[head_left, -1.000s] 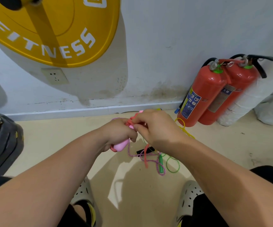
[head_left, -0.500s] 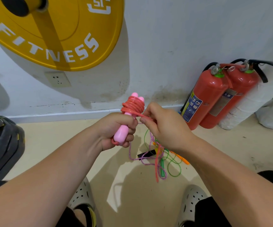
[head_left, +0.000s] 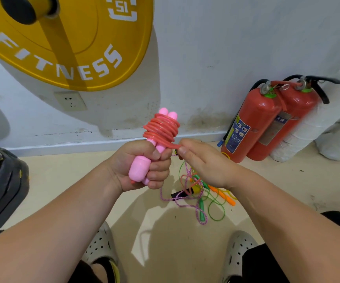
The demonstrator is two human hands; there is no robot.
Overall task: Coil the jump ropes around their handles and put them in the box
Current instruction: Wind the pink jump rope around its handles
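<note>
**Inspector:** What are the hands doing?

**Assessor:** The left hand (head_left: 144, 166) is clenching round the two pink handles (head_left: 139, 170) at the centre of the frame, holding them upright and side by side. The right hand (head_left: 203, 162), just right of it, is pinching the red rope (head_left: 162, 128) between thumb and forefinger, where the strand is leaving the coil.

**Inspector:** Where is the rope sitting?

**Assessor:** It is lying in tight turns round the upper part of the handles, just below their rounded tips. The free length is passing behind the right hand, and I cannot tell how much is left.

**Inspector:** And the box?

**Assessor:** It is not showing. The other ropes (head_left: 200, 209) are lying tangled and uncoiled on the floor (head_left: 165, 231), lower right of centre.

**Inspector:** What are you recommending for the step in hand?

**Assessor:** In my judgement, winding is under way.
- **Tension and lay:** The right hand should be drawing the strand taut and laying each turn beside the last. It should be working down towards the left fist, not piling turns over the tips, where they could be slipping off.
- **Re-gripping:** The left thumb could be pinning the newest turn while the right hand is re-gripping.
- **Finishing:** The tail wants tucking under a turn before release, or the springy coil is likely to be unwinding.
</note>
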